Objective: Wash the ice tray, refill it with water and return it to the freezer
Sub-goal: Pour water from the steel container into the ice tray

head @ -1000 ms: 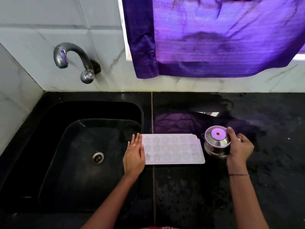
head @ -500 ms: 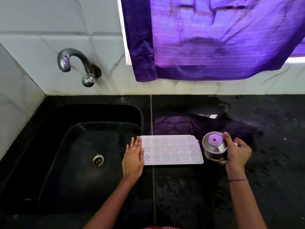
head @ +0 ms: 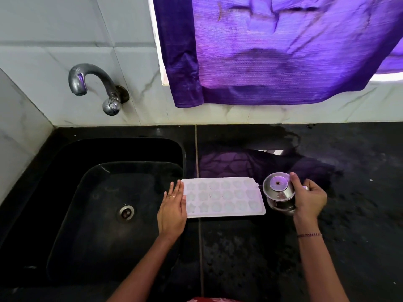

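Observation:
A white ice tray (head: 223, 197) with star and round moulds lies flat on the black counter, just right of the sink. My left hand (head: 172, 209) rests flat against the tray's left end, fingers straight and together. My right hand (head: 308, 198) grips a small steel kettle (head: 279, 192) with a lid. The kettle's spout touches the tray's right end near its far corner. I cannot tell whether the moulds hold water.
A black sink (head: 113, 205) with a round drain lies at the left, under a steel wall tap (head: 96, 86). The black counter (head: 349, 225) looks wet. A purple curtain (head: 272, 51) hangs over the back wall.
The view has shifted a little, so everything sits lower in the frame. The kettle has come slightly closer to the tray's right end. My left hand stays at the tray.

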The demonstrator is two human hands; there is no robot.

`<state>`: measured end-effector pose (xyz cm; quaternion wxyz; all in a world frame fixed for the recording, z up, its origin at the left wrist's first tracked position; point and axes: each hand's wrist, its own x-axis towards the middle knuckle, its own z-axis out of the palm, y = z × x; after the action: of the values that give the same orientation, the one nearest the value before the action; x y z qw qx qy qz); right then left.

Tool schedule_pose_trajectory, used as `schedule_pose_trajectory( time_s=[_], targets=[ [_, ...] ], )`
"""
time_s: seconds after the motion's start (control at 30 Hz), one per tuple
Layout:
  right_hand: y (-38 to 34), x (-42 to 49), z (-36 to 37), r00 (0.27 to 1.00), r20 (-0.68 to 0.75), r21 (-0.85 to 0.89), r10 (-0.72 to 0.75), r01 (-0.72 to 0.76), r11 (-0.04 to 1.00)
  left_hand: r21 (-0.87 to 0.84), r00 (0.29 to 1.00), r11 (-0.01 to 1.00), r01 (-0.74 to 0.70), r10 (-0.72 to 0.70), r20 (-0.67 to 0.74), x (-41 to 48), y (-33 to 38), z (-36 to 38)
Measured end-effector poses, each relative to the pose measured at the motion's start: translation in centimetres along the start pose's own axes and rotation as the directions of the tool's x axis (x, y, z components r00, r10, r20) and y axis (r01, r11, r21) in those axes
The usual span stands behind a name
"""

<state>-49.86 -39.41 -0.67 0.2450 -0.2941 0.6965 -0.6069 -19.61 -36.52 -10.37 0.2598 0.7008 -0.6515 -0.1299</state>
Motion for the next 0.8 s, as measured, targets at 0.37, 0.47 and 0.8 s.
schedule_pose_trajectory(
  time_s=[0.37, 0.47, 0.8],
  targets=[
    [0.8, 0.2, 0.1, 0.998, 0.001, 0.102, 0.062, -0.062, 0.993, -0.053, 1.0, 0.998, 0.014, -0.014, -0.004, 0.0, -0.2, 0.2],
    [0.7, 0.1, 0.4, 0.998, -0.006, 0.129, 0.068, -0.067, 0.989, -0.08, 1.0, 0.997, 0.021, -0.022, -0.02, -0.2, 0.1, 0.1],
    [0.5, -0.6, 1.1, 0.999, 0.033, 0.111, 0.025, -0.028, 0.993, -0.122, 0.997, 0.992, 0.04, -0.047, -0.057, -0.5, 0.7, -0.4]
  ],
)
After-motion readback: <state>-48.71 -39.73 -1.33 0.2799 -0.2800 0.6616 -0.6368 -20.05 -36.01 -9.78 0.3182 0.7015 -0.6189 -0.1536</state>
